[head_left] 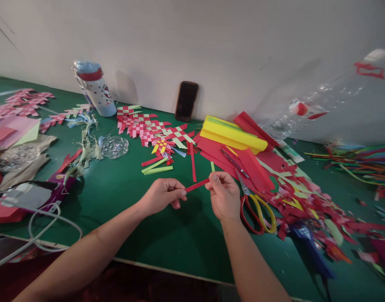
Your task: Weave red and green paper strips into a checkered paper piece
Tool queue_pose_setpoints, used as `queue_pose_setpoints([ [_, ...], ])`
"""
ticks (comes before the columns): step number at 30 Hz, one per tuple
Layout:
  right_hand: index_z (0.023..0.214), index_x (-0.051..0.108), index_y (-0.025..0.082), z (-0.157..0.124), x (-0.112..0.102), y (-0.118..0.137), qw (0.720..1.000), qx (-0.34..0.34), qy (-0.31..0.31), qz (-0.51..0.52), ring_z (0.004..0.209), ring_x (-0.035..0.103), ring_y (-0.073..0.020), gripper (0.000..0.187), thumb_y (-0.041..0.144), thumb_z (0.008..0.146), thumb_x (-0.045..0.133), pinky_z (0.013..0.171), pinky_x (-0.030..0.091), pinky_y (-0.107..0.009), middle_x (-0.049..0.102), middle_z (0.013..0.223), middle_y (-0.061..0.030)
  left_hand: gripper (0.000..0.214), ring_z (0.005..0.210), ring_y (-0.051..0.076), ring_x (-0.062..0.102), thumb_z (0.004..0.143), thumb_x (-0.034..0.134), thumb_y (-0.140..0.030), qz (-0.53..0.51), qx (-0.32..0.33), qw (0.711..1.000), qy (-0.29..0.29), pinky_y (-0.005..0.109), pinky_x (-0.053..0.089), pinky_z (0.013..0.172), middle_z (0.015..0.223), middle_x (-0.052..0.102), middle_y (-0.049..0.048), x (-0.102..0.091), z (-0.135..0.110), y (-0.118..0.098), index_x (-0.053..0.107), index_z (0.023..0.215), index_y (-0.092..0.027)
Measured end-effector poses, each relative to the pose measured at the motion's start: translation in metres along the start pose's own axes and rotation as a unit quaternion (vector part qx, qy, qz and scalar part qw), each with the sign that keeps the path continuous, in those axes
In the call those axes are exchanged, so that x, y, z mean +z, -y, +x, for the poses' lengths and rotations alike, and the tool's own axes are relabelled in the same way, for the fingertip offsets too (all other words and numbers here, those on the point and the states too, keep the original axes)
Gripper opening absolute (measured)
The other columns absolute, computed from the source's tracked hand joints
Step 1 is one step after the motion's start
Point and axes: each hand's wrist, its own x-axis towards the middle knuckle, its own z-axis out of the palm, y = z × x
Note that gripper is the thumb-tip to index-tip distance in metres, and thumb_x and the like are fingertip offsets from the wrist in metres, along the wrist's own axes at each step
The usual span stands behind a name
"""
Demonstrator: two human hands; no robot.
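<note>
Over the green table (123, 197) my left hand (162, 195) and my right hand (223, 195) hold a narrow red paper strip (197, 185) between them. Each hand pinches one end with thumb and fingers closed. The strip stretches nearly level, slightly higher at the right. Red-and-yellow-handled scissors (257, 209) lie on the table just right of my right hand. Loose red and light green strips (156, 165) lie beyond my hands.
Woven red, white and green paper pieces (148, 128) lie at the back middle, more at the far left (25, 102). A bottle (96, 88), a phone (186, 100) against the wall, yellow and red paper sheets (233, 138), paper scraps (305, 201) at right, white cable (50, 218) at left.
</note>
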Motion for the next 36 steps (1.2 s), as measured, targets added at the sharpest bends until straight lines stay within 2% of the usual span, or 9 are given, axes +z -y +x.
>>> queue_pose_setpoints([
  [8,0.063,0.057,0.02,0.0,0.0,0.004,1.0,-0.022,0.003,0.022,0.06,0.048,-0.0095,0.032,0.042,0.071,0.079,0.057,0.039,-0.026,0.056,0.072,0.0022,0.029,0.05,0.008,0.06,0.077,0.07,-0.042,0.015,0.005,1.0,-0.003,0.019,0.047,0.051,0.072,0.07,0.0028,-0.001,0.0,0.001,0.065,0.079,-0.014],
  [14,0.074,0.058,0.022,0.002,-0.003,0.003,0.999,0.002,0.01,0.036,0.056,0.046,-0.0099,0.032,0.05,0.076,0.073,0.055,0.04,-0.026,0.052,0.064,0.0041,0.031,0.05,0.008,0.059,0.077,0.071,-0.044,0.012,0.007,1.0,-0.003,0.019,0.047,0.05,0.072,0.07,0.0034,-0.002,0.0,-0.001,0.065,0.079,-0.014],
  [16,0.086,0.06,0.023,0.002,-0.002,0.005,0.998,0.018,0.034,0.039,0.056,0.048,-0.0102,0.035,0.055,0.076,0.071,0.055,0.042,-0.026,0.053,0.065,0.0046,0.034,0.049,0.008,0.058,0.076,0.072,-0.047,0.002,0.008,1.0,-0.002,0.019,0.047,0.05,0.073,0.071,0.0041,-0.003,0.0,-0.001,0.065,0.079,-0.013],
  [19,0.1,0.063,0.023,-0.004,0.004,0.007,0.992,0.062,0.109,0.029,0.058,0.052,-0.0106,0.045,0.053,0.07,0.077,0.055,0.044,-0.027,0.062,0.077,0.0015,0.038,0.048,0.007,0.057,0.075,0.072,-0.051,-0.014,0.012,1.0,0.001,0.019,0.046,0.05,0.075,0.071,0.005,-0.003,0.0,-0.001,0.065,0.08,-0.013],
  [21,0.099,0.066,0.022,-0.011,0.01,0.005,0.982,0.093,0.163,0.016,0.058,0.054,-0.0115,0.047,0.047,0.063,0.083,0.054,0.045,-0.027,0.065,0.079,-0.0006,0.04,0.049,0.007,0.057,0.075,0.072,-0.052,-0.019,0.016,1.0,0.002,0.02,0.046,0.05,0.075,0.071,0.0046,-0.002,0.0,-0.001,0.065,0.081,-0.013],
  [24,0.087,0.07,0.019,-0.019,0.017,0.0,0.973,0.113,0.2,-0.002,0.056,0.053,-0.0117,0.034,0.04,0.064,0.084,0.053,0.043,-0.026,0.064,0.067,0.0007,0.038,0.05,0.007,0.058,0.075,0.072,-0.05,-0.017,0.021,1.0,0.003,0.019,0.045,0.05,0.074,0.069,0.0036,-0.002,-0.001,-0.002,0.066,0.08,-0.013],
  [27,0.078,0.068,0.019,-0.018,0.016,-0.004,0.98,0.102,0.171,0.001,0.056,0.05,-0.0103,0.023,0.039,0.071,0.08,0.054,0.041,-0.025,0.059,0.062,0.0026,0.033,0.05,0.007,0.058,0.077,0.071,-0.045,-0.007,0.026,1.0,0.001,0.019,0.044,0.05,0.074,0.069,0.003,-0.002,-0.001,-0.001,0.066,0.081,-0.013],
  [32,0.078,0.065,0.021,-0.007,0.007,-0.002,0.992,0.074,0.092,0.037,0.056,0.046,-0.0092,0.022,0.04,0.075,0.077,0.055,0.038,-0.025,0.053,0.063,0.0048,0.026,0.05,0.007,0.057,0.08,0.07,-0.039,0.005,0.028,1.0,-0.01,0.018,0.043,0.05,0.072,0.069,0.002,-0.003,0.001,0.002,0.065,0.08,-0.013],
  [36,0.073,0.063,0.021,-0.002,0.004,0.0,0.995,0.06,0.067,0.054,0.057,0.045,-0.0083,0.023,0.038,0.074,0.078,0.055,0.037,-0.025,0.053,0.066,0.0043,0.026,0.05,0.006,0.057,0.079,0.072,-0.038,-0.005,0.023,1.0,-0.012,0.017,0.042,0.051,0.072,0.07,0.0019,-0.003,0.002,0.004,0.066,0.08,-0.013],
])
